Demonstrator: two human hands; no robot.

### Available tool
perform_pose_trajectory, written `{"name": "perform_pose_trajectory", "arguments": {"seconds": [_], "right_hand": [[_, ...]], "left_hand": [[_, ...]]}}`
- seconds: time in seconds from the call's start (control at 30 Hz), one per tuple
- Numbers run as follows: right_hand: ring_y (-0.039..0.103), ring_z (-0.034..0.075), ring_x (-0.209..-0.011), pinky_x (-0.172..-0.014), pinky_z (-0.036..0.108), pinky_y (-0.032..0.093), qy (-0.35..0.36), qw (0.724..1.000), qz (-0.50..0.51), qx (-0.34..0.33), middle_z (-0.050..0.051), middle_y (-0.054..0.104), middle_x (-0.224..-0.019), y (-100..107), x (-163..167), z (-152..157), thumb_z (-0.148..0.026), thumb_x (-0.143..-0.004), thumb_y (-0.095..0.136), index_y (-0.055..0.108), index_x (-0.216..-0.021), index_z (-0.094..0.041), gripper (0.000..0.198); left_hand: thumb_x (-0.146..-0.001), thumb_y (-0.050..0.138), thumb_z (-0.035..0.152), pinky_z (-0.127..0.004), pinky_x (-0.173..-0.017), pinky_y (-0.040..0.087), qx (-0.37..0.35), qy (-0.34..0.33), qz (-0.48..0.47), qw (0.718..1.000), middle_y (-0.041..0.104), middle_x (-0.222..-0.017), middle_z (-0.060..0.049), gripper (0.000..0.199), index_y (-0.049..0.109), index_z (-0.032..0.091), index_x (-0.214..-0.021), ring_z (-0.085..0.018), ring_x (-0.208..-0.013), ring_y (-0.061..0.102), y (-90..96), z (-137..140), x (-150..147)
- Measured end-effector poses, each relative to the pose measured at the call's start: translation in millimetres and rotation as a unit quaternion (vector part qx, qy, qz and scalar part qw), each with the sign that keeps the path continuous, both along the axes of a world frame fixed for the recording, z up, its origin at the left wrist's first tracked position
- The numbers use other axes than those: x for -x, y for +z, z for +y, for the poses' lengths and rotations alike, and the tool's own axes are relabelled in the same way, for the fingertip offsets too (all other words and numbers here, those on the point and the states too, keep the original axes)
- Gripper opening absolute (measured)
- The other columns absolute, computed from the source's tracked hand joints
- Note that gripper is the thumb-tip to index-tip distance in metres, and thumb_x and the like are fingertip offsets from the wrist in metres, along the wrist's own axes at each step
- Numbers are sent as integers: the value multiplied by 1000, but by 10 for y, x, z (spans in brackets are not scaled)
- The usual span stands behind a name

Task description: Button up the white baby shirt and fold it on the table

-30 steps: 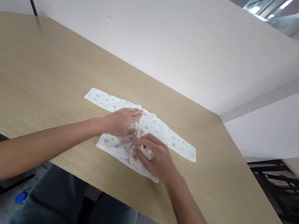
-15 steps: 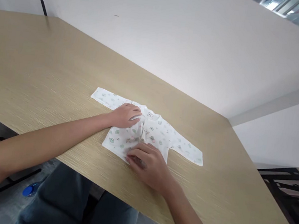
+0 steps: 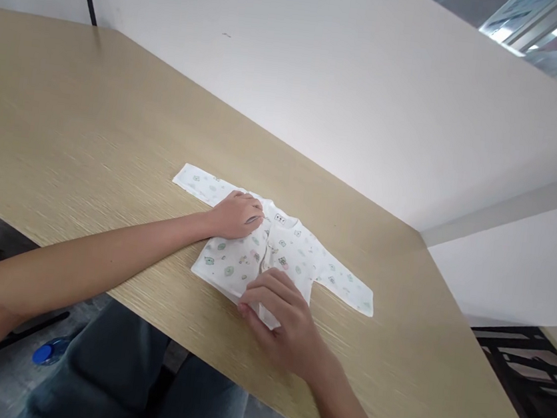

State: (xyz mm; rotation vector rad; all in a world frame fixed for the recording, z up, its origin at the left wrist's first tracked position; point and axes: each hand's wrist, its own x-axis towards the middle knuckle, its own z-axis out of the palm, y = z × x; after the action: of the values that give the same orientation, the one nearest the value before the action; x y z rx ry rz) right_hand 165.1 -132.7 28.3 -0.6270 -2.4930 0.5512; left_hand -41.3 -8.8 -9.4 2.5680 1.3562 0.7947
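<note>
A white long-sleeved baby shirt [image 3: 299,248] printed with small green and pink figures lies spread on the table, its neckline towards the wall and its sleeves out to both sides. My left hand [image 3: 238,216] rests palm down on the upper left of the shirt's front, fingers slightly bent over the cloth. At the bottom hem, my right hand [image 3: 286,314] pinches the front edge between thumb and fingers. A corner of cloth shows raised below those fingers. The front opening runs down the middle; its lower end is hidden behind my right hand.
The wooden table [image 3: 116,130] meets a white partition [image 3: 284,69] at the back. A black cable [image 3: 89,3] comes down at the far left corner. Below the table stand a bottle with a blue cap [image 3: 43,354] and, at right, a black rack [image 3: 531,372].
My right hand has closed on the hem and lifted it slightly, so a flap of cloth now shows under the fingers. My left hand stays on the shirt, its thumb drawn closer in.
</note>
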Motion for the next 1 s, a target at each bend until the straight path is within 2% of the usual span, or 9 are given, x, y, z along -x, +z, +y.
{"name": "perform_pose_trajectory", "arguments": {"seconds": [0.07, 0.13, 0.33, 0.4, 0.5, 0.57, 0.67, 0.8, 1.0], "right_hand": [[59, 17, -83, -80, 35, 49, 44, 999, 1, 31, 3, 68, -87, 42, -37, 11, -13, -95, 60, 65, -94, -23, 11], [62, 16, -85, -79, 34, 51, 38, 998, 16, 42, 2, 69, -88, 72, -93, 66, -13, -94, 62, 67, -95, -23, 11], [66, 21, -105, -91, 39, 56, -175, 983, 50, -34, 8, 71, -110, -8, -284, 350, -23, -100, 55, 69, -113, -24, 19], [57, 24, -128, -107, 46, 50, -200, 979, 5, -38, 12, 63, -134, -122, -294, 401, -29, -104, 46, 60, -135, -23, 34], [23, 26, -155, -124, 52, 30, -177, 977, -115, -5, 12, 27, -166, -303, -253, 404, -36, -107, 34, 27, -161, -19, 58], [9, 25, -158, -128, 52, 21, -157, 971, -178, 13, 10, 11, -170, -368, -234, 396, -40, -107, 30, 11, -165, -19, 65], [5, 24, -158, -129, 51, 16, -161, 966, -202, 27, 5, 4, -171, -336, -318, 438, -47, -107, 26, 4, -165, -22, 67], [9, 30, -157, -127, 55, 19, -265, 947, -178, 42, 6, 11, -170, -160, -709, 605, -56, -105, 27, 14, -165, -23, 70], [36, 36, -148, -120, 58, 33, -427, 882, -193, 37, 11, 41, -160, -153, -1514, 943, -56, -97, 47, 46, -152, -22, 65]], "left_hand": [[-101, 36, 28, -47, -112, 34, -14, 2, 0, 1000, 72, -122, -7, 40, 74, 19, -103, -24, -120, 61, 52, -22, 1], [-100, 38, 29, -45, -112, 36, -28, 6, 0, 1000, 72, -122, -7, 38, 74, 18, -106, -24, -120, 61, 118, -59, 2], [-102, 35, 36, -41, -111, 40, -2, -40, 64, 997, 63, -138, -13, 46, 66, 12, -126, -27, -129, 56, 184, -223, -29], [-104, 29, 41, -44, -118, 32, 16, -32, 109, 993, 53, -149, -19, 56, 56, 5, -137, -30, -142, 45, 103, -260, -50], [-104, 26, 51, -47, -125, 18, 43, -3, 155, 987, 29, -163, -23, 71, 36, -1, -152, -33, -155, 22, -38, -282, -71], [-104, 24, 58, -47, -127, 13, 48, 5, 159, 986, 24, -166, -21, 77, 31, 2, -156, -33, -156, 15, -83, -273, -68], [-103, 17, 63, -46, -128, 8, 36, 5, 137, 990, 22, -168, -15, 78, 32, 10, -157, -29, -158, 10, -58, -213, -2], [-105, 14, 60, -48, -127, 12, 83, 27, 121, 989, 23, -168, -8, 70, 28, 20, -160, -27, -157, 17, 18, -6, 311], [-101, 36, 50, -49, -116, 33, 70, 117, 134, 982, 55, -149, -8, 57, 55, 18, -144, -30, -137, 48, 98, 416, 983]]}}
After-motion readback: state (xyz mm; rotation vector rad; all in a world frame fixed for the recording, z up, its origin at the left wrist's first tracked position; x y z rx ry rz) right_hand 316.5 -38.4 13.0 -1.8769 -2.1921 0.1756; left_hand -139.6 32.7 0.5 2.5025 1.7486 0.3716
